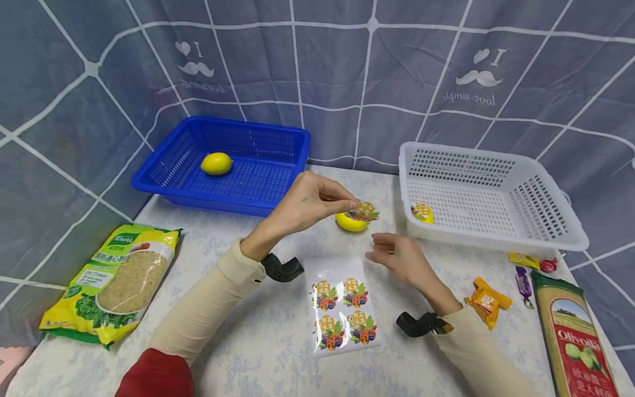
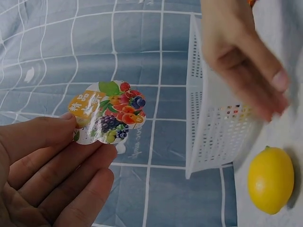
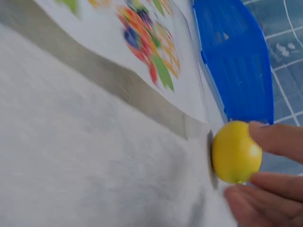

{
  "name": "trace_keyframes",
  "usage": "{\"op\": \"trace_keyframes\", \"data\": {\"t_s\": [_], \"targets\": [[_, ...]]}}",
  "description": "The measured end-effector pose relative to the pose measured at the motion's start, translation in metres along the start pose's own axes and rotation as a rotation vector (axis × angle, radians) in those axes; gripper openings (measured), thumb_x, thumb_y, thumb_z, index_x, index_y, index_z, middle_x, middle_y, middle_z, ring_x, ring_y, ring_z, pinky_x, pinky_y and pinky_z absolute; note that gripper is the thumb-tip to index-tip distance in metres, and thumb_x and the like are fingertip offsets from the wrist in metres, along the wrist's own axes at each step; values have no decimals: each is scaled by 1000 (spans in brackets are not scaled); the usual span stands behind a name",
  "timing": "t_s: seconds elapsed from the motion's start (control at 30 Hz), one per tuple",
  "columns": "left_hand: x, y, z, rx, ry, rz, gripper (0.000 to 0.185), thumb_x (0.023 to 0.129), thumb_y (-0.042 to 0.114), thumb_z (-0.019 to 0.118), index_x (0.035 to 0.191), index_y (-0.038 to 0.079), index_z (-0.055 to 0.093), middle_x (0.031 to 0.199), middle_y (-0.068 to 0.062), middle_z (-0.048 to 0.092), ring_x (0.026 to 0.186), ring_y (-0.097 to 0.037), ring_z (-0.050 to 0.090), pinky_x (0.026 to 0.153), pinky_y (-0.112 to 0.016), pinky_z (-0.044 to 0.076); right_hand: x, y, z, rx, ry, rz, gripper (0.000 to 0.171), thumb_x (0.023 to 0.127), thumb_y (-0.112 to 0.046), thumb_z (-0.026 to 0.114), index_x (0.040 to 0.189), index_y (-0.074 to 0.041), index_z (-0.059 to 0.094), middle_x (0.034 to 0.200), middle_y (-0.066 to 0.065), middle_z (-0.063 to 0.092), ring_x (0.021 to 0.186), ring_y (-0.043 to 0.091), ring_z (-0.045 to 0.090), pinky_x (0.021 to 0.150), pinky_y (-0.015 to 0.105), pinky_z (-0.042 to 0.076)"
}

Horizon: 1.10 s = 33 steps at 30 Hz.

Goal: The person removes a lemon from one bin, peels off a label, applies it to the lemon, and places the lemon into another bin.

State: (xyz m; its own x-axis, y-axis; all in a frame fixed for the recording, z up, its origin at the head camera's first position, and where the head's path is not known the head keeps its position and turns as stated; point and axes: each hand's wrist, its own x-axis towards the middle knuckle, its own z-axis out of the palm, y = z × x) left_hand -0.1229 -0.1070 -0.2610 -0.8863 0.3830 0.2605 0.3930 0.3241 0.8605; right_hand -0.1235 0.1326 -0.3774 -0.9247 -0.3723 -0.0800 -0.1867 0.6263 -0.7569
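My left hand [image 1: 308,204] pinches a fruit-print sticker [image 2: 106,113] by its edge between thumb and fingers, with the print facing the left wrist camera. In the head view that sticker overlaps a yellow lemon [image 1: 350,223] lying on the table. Nearer to me and right of the lemon is my right hand [image 1: 404,262], its fingers loosely bent and holding nothing. The right wrist view has its fingertips close to the lemon [image 3: 236,153]. Between my forearms lies a white sticker sheet [image 1: 319,267] bearing several more fruit stickers.
A blue basket [image 1: 223,207] at back left contains one lemon [image 1: 216,164]. The white basket [image 1: 491,242] at back right has a stickered lemon [image 1: 423,213]. A yellow pasta bag [image 1: 114,281] lies left; wrapped candies [image 1: 488,300] and an Olivoila pack [image 1: 575,336] lie right.
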Motion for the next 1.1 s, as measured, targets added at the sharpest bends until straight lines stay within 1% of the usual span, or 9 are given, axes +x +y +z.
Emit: {"op": "trace_keyframes", "data": {"t_s": [0.1,0.2,0.43,0.47,0.57,0.67,0.9,1.0,1.1], "targets": [[0,-1,1,1,7,3,7,87,11,75,89,7,80,84,2,75,76,-10,71,67,-30,55,18,0,-2,-5,12,-14,65,89,-26,74,143,0,48,141,23,51,124,40,54,99,48,47],[0,-1,1,2,13,6,7,87,10,75,88,6,80,84,1,75,76,-11,71,66,-29,55,37,2,1,-49,23,1,70,86,-30,77,143,-3,46,142,23,50,126,40,51,101,52,44],[-1,-5,2,-2,18,7,6,86,10,75,87,6,80,84,0,75,74,-13,71,64,-28,54,68,1,10,-102,16,-43,53,80,-25,83,123,1,64,108,18,67,90,27,57,78,38,45],[-1,-5,1,1,20,5,6,86,10,75,87,6,80,84,0,75,74,-13,71,64,-28,54,69,1,11,-108,23,-48,52,79,-23,84,120,1,65,110,19,69,90,25,58,78,36,46],[-1,-6,0,9,28,1,6,86,10,76,87,6,80,84,0,75,74,-14,70,64,-28,54,70,-4,12,-108,44,-42,47,76,-23,87,110,3,69,102,19,71,78,24,56,67,33,45],[0,-8,0,10,37,-5,6,86,11,76,86,6,80,83,0,75,73,-14,70,65,-28,54,66,-9,8,-61,55,-67,50,76,-23,87,115,0,66,103,15,71,80,22,59,67,32,46],[2,-11,2,2,71,-30,7,84,11,78,86,5,80,85,-2,75,74,-12,71,67,-29,56,47,-30,-12,67,50,-157,65,81,-20,83,138,-11,55,125,9,64,109,24,64,91,37,53],[3,-13,4,-7,87,-53,8,83,10,78,86,4,80,90,-5,76,79,-13,72,70,-29,57,38,-39,-20,62,63,-175,68,81,-21,83,141,-13,53,135,9,57,115,28,62,94,39,52],[3,-15,6,-1,102,-58,8,83,10,79,85,3,80,97,-7,75,85,-15,72,75,-29,57,30,-45,-25,57,76,-193,69,81,-20,83,142,-12,52,137,11,57,117,30,61,94,40,52]]}}
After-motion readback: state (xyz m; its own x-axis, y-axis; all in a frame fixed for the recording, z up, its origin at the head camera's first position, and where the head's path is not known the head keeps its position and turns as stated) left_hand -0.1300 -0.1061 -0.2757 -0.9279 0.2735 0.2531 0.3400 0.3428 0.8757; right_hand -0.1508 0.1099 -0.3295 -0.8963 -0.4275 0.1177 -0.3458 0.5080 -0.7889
